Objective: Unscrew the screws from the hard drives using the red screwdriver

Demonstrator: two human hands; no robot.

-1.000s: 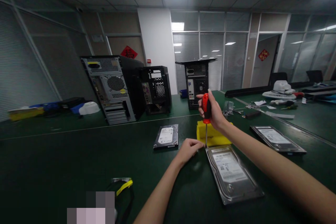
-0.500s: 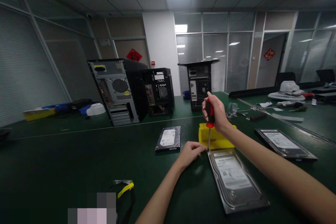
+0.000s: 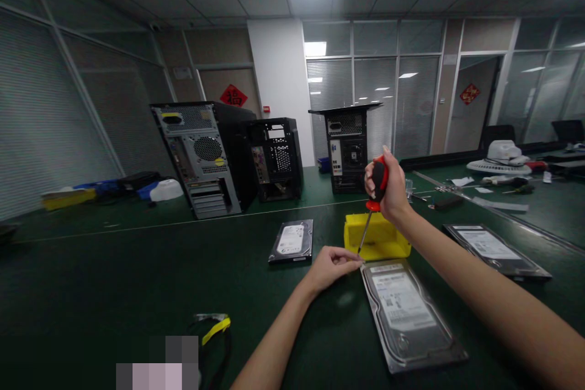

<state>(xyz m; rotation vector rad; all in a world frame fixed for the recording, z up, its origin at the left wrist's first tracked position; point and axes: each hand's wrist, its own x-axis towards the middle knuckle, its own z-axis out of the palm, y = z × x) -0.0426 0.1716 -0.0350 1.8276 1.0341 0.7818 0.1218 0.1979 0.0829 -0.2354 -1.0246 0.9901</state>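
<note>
My right hand (image 3: pixel 393 189) is wrapped round the red and black handle of a screwdriver (image 3: pixel 379 181), which leans with its top to the right. The screwdriver's tip is at the fingertips of my left hand (image 3: pixel 331 268). Those left fingers are pinched together beside the upper left corner of a silver hard drive (image 3: pixel 406 311); whatever they hold is too small to make out. The drive lies flat on the green table, label up. Just behind it stands a small yellow bin (image 3: pixel 377 237).
A smaller hard drive (image 3: pixel 292 241) lies left of the bin, another hard drive (image 3: pixel 496 250) to the right. Computer cases (image 3: pixel 205 158), (image 3: pixel 276 158), (image 3: pixel 348 149) stand at the back. A white hat (image 3: pixel 500 158) and tools sit far right. A yellow-and-black strap (image 3: pixel 217 329) lies front left.
My right hand has moved right, tilting the screwdriver from nearly upright. Its tip has shifted slightly left and up from the drive's corner to my left fingertips. My left hand has barely moved.
</note>
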